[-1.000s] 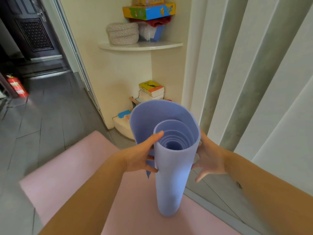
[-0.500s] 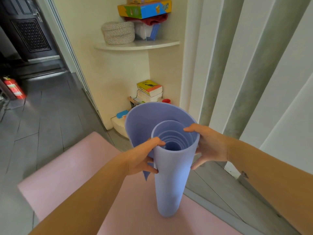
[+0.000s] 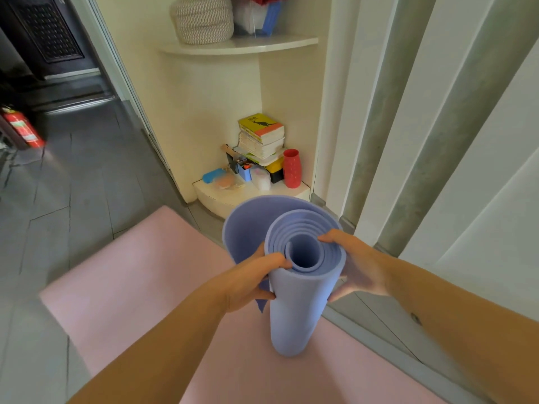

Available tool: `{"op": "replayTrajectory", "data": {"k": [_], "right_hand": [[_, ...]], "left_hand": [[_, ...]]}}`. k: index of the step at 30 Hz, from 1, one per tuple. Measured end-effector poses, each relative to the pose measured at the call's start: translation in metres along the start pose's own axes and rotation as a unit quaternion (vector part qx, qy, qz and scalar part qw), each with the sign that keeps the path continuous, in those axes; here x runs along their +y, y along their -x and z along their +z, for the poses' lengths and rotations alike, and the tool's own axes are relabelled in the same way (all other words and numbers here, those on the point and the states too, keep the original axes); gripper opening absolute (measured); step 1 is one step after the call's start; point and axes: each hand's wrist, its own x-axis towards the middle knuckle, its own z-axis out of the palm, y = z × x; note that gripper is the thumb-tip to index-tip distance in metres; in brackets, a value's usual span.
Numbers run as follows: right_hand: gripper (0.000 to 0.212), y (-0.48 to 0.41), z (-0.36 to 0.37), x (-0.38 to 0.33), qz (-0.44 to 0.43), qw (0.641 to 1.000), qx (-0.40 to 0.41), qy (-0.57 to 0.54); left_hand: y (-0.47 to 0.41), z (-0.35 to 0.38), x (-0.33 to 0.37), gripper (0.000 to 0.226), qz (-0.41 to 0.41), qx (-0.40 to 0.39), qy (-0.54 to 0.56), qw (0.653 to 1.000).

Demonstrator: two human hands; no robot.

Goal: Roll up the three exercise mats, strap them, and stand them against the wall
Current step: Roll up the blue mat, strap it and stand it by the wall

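Observation:
A blue-purple exercise mat point(image 3: 291, 313) stands upright as a roll on a pink mat point(image 3: 140, 290) that lies flat on the floor. The roll's outer layer hangs loose and bulges out to the far left. My left hand point(image 3: 248, 284) grips the roll's left side near the top, thumb over the rim. My right hand point(image 3: 354, 266) holds the right side, with fingers hooked over the top edge. No strap shows on the roll. A third mat is not in view.
A low corner shelf point(image 3: 215, 193) just beyond the mats holds a stack of books point(image 3: 262, 138), a red cup point(image 3: 292, 169) and small items. An upper shelf carries a woven basket point(image 3: 204, 20). Vertical blinds point(image 3: 437, 141) line the right. A fire extinguisher point(image 3: 23, 128) stands far left.
The roll's inner coils have wound tighter and the top looks more compact. My right hand came from the roll's side up over its top rim. The view has tilted downward.

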Motion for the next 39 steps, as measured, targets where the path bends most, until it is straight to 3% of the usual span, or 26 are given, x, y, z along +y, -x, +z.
{"op": "replayTrajectory", "data": {"k": [5, 11, 15, 18, 20, 27, 31, 35, 37, 39], "right_hand": [[0.054, -0.008, -0.002, 0.013, -0.014, 1.0, -0.015, -0.013], [0.07, -0.012, 0.0, 0.024, -0.012, 0.999, -0.039, -0.034], [0.074, -0.008, 0.001, 0.029, -0.009, 0.998, -0.06, -0.025], [0.08, -0.006, 0.002, 0.03, -0.002, 0.997, -0.071, -0.033], [0.081, -0.004, 0.002, 0.032, 0.002, 0.996, -0.079, -0.052], [0.092, 0.001, -0.001, 0.043, -0.013, 0.985, -0.16, -0.069], [0.085, 0.008, 0.004, 0.01, 0.007, 0.979, -0.117, 0.168], [0.06, 0.008, 0.013, -0.034, 0.067, 0.95, -0.136, 0.273], [0.048, 0.005, 0.028, -0.049, 0.035, 0.909, -0.108, 0.402], [0.042, -0.002, 0.044, -0.054, 0.005, 0.83, -0.073, 0.552]], "left_hand": [[0.001, -0.003, -0.017, 0.07, 0.019, 0.002, 0.011, 1.0], [0.008, -0.005, -0.023, 0.076, 0.005, -0.035, 0.022, 0.999], [0.013, -0.015, -0.002, 0.051, -0.068, -0.077, 0.003, 0.995], [0.009, -0.013, 0.022, 0.066, -0.094, -0.075, -0.091, 0.989], [0.008, -0.003, 0.025, 0.056, -0.081, -0.063, -0.146, 0.984], [0.015, 0.006, 0.007, 0.047, -0.059, -0.025, -0.139, 0.988], [0.021, 0.007, 0.01, 0.041, -0.07, -0.004, -0.153, 0.986], [0.025, 0.017, 0.009, 0.02, -0.069, -0.016, -0.157, 0.985], [0.025, 0.024, 0.012, 0.016, -0.068, -0.03, -0.153, 0.985], [0.022, 0.03, 0.014, 0.013, -0.065, -0.035, -0.174, 0.982]]}}
